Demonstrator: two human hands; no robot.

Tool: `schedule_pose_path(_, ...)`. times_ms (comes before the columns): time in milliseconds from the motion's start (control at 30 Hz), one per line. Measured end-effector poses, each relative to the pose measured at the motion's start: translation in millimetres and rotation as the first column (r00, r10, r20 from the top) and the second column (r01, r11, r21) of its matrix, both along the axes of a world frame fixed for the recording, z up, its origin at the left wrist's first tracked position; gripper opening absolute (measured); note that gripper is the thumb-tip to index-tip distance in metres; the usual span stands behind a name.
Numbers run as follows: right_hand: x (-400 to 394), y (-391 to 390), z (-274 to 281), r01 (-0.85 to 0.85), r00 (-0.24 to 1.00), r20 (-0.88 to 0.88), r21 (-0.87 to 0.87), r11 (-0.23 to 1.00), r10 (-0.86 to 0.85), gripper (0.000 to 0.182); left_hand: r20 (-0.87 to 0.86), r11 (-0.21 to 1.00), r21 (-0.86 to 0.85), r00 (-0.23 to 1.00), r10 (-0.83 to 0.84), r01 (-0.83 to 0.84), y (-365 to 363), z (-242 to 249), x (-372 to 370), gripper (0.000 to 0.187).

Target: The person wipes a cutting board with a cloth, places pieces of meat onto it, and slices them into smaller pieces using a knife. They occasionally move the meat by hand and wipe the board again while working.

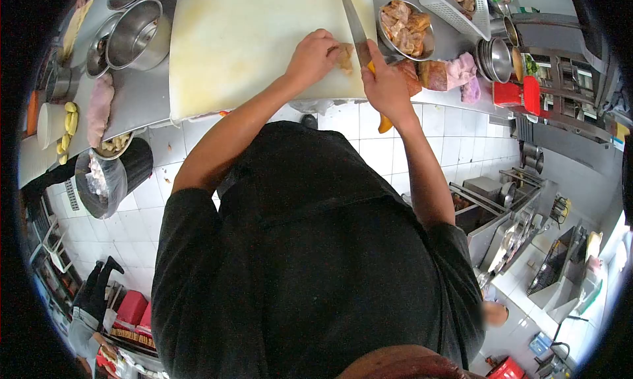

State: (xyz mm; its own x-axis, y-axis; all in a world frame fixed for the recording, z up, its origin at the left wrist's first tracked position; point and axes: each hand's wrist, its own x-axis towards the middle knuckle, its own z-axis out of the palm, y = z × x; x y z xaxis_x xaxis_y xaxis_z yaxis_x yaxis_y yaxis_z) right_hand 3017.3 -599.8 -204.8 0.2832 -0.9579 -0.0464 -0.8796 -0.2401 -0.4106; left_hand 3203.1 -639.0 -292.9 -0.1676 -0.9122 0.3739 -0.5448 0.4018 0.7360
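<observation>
My right hand (388, 82) is closed round the yellow handle of a long knife (355, 23), whose blade points away from me over the right side of a large white cutting board (244, 36). Just left of the blade, a small piece of brownish meat (345, 58) lies on the board. The curled fingers of my left hand (313, 57) hold its left edge. Beyond the board's right edge stands a metal bowl of cut meat (407, 31). Chunks of browned meat (433, 75) sit on the counter beside my right hand, which partly hides them.
To the left are metal pots (138, 36), a strip of pale meat (100, 108) and a lined bin (102, 184) below. To the right are a white basket (455, 6), stacked metal bowls (494, 60) and a red container (517, 95). Another person (89, 313) stands at lower left.
</observation>
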Motion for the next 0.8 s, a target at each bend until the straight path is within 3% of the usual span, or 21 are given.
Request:
schedule_pose_path(233,18.7,6.3,6.7,0.04,0.997,-0.072,0.107,0.993,-0.033,0.064,-0.055,0.999,-0.034,0.998,0.015,-0.017,0.7,-7.1,-0.6,0.013)
schedule_pose_path(433,20.0,-21.7,-15.8,0.016,0.998,0.055,0.038,0.999,-0.018,0.065,-0.124,1.0,0.004,0.992,-0.007,0.007,2.3,-5.8,-0.8,0.011)
schedule_pose_path(667,25.3,10.4,0.0,0.039,0.998,-0.059,0.124,0.992,-0.032,0.066,-0.139,1.0,-0.014,0.99,0.011,-0.013,3.0,-7.5,0.9,0.012)
schedule_pose_path(800,31.9,-14.3,-8.1,0.085,0.993,-0.095,0.1,0.991,-0.075,0.066,-0.142,1.0,-0.025,0.99,0.01,-0.013,1.5,-12.2,0.7,0.012)
